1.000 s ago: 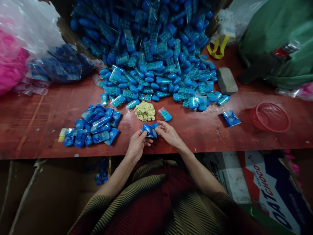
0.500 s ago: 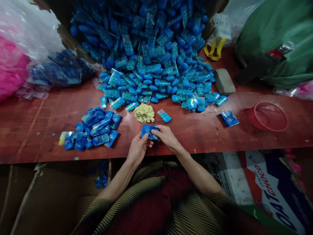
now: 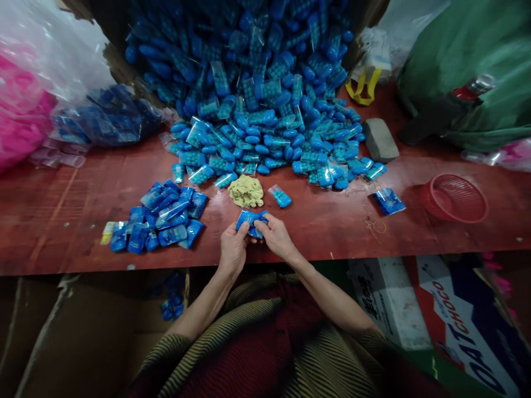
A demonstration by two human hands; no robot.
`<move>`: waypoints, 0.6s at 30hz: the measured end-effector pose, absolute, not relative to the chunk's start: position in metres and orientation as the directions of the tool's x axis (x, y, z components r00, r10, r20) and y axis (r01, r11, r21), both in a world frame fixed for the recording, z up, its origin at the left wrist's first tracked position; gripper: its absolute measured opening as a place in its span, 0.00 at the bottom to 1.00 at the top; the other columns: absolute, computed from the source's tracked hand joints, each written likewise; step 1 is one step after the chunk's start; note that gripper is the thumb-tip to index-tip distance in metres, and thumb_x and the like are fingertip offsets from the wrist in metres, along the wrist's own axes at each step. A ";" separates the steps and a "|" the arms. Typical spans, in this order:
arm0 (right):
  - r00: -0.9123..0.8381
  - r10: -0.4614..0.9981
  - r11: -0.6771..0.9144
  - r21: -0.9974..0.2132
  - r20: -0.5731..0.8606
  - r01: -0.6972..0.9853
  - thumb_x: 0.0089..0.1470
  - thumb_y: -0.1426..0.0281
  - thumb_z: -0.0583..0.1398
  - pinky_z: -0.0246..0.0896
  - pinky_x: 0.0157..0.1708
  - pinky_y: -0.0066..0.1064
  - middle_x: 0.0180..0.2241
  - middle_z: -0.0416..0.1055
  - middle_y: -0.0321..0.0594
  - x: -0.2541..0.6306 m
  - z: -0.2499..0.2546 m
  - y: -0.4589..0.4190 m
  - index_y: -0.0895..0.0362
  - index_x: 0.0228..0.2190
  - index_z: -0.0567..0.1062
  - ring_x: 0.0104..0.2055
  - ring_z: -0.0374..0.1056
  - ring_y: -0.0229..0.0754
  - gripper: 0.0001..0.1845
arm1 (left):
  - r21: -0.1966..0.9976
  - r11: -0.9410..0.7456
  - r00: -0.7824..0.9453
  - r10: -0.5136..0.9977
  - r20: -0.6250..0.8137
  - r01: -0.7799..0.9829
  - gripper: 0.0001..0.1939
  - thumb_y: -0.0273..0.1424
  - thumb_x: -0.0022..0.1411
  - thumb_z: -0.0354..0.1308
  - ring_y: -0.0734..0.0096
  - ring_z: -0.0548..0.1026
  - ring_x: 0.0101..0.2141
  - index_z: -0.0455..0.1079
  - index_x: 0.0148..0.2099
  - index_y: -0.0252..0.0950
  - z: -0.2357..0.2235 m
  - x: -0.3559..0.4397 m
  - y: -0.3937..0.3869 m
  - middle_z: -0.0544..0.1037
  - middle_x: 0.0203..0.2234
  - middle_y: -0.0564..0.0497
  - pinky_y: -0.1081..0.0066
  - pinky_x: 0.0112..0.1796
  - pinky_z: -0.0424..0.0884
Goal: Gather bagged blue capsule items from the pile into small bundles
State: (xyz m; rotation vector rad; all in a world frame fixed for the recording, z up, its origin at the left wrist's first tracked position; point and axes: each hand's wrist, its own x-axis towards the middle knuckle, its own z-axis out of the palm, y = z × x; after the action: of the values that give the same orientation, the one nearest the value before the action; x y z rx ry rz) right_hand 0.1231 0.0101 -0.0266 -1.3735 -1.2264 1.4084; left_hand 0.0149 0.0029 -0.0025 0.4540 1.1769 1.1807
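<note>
My left hand (image 3: 233,247) and my right hand (image 3: 274,236) both pinch a small blue packet (image 3: 250,221) just above the near edge of the red-brown table (image 3: 74,193). Just beyond the packet lies a crumpled tan cloth (image 3: 246,190), and a single clear-wrapped blue item (image 3: 280,195) rests to its right. A low heap of blue packets (image 3: 160,216) lies to the left of my hands. At the back, a huge pile of blue capsule-like items in clear wrappers (image 3: 265,99) spills toward me.
A red mesh basket (image 3: 455,198) sits at the right, with one blue packet (image 3: 389,200) beside it and a grey block (image 3: 380,140) further back. Clear bags of pink (image 3: 20,116) and blue goods (image 3: 103,113) lie at the left. Cardboard boxes (image 3: 448,315) stand under the table.
My right hand has shifted left and closer over the packet, and both hands now grip it tighter together. The rest of the table looks unchanged.
</note>
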 end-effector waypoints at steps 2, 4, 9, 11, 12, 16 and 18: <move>-0.065 0.978 -0.193 -0.979 -0.198 0.072 0.53 0.61 0.54 0.55 0.19 0.24 0.18 0.60 0.30 0.121 -0.024 0.008 0.54 0.23 0.62 0.19 0.58 0.33 0.12 | 0.795 0.373 -0.083 0.882 -0.463 -0.478 0.15 0.36 0.40 0.68 0.79 0.67 0.17 0.69 0.26 0.32 -0.001 0.017 0.003 0.73 0.17 0.55 0.76 0.19 0.63; -0.047 0.980 -0.189 -0.981 -0.191 0.042 0.54 0.61 0.53 0.57 0.19 0.24 0.18 0.60 0.30 0.119 -0.022 0.005 0.54 0.23 0.62 0.19 0.59 0.33 0.12 | 0.788 0.377 -0.077 0.880 -0.468 -0.487 0.14 0.36 0.40 0.68 0.79 0.66 0.17 0.69 0.26 0.32 0.001 0.018 0.002 0.72 0.16 0.56 0.76 0.19 0.62; -0.098 0.974 -0.211 -0.976 -0.205 -0.053 0.54 0.61 0.54 0.59 0.19 0.25 0.19 0.62 0.30 0.120 -0.017 0.005 0.55 0.25 0.63 0.19 0.60 0.33 0.12 | 0.776 0.389 -0.018 0.889 -0.457 -0.498 0.15 0.37 0.42 0.68 0.79 0.66 0.17 0.69 0.26 0.31 0.001 0.013 0.000 0.72 0.17 0.55 0.76 0.21 0.63; -0.125 0.970 -0.220 -0.972 -0.210 -0.076 0.53 0.59 0.55 0.58 0.18 0.25 0.19 0.62 0.30 0.123 -0.016 0.007 0.55 0.24 0.64 0.18 0.59 0.32 0.13 | 0.759 0.420 0.036 0.884 -0.466 -0.497 0.15 0.37 0.43 0.68 0.79 0.68 0.18 0.70 0.28 0.31 0.001 0.007 -0.001 0.73 0.19 0.53 0.76 0.21 0.63; -0.125 0.970 -0.218 -0.973 -0.208 -0.079 0.53 0.58 0.55 0.57 0.18 0.24 0.18 0.61 0.30 0.125 -0.015 0.007 0.56 0.24 0.64 0.18 0.58 0.32 0.14 | 0.749 0.441 0.066 0.878 -0.474 -0.495 0.15 0.37 0.43 0.68 0.78 0.68 0.19 0.70 0.29 0.31 0.001 0.004 -0.001 0.74 0.20 0.53 0.76 0.21 0.64; -0.104 0.972 -0.222 -0.971 -0.213 -0.088 0.52 0.55 0.55 0.57 0.19 0.24 0.18 0.59 0.30 0.131 -0.014 0.007 0.56 0.22 0.65 0.19 0.56 0.32 0.18 | 0.730 0.489 0.120 0.859 -0.497 -0.477 0.16 0.35 0.43 0.68 0.77 0.70 0.22 0.71 0.31 0.29 0.002 -0.004 -0.004 0.75 0.22 0.51 0.77 0.22 0.64; -0.127 0.968 -0.227 -0.970 -0.215 -0.088 0.52 0.55 0.55 0.58 0.20 0.24 0.19 0.60 0.31 0.133 -0.012 0.007 0.56 0.24 0.66 0.20 0.57 0.32 0.17 | 0.734 0.482 0.098 0.860 -0.501 -0.478 0.15 0.35 0.43 0.68 0.78 0.70 0.21 0.70 0.30 0.30 0.002 -0.005 -0.005 0.74 0.21 0.51 0.77 0.22 0.64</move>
State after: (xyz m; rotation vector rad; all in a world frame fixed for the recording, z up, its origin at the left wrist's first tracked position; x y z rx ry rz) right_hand 0.1325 0.0067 -0.0115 -1.2360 -1.1032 1.5072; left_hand -0.0054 -0.0051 0.0024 0.4393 1.0659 1.0384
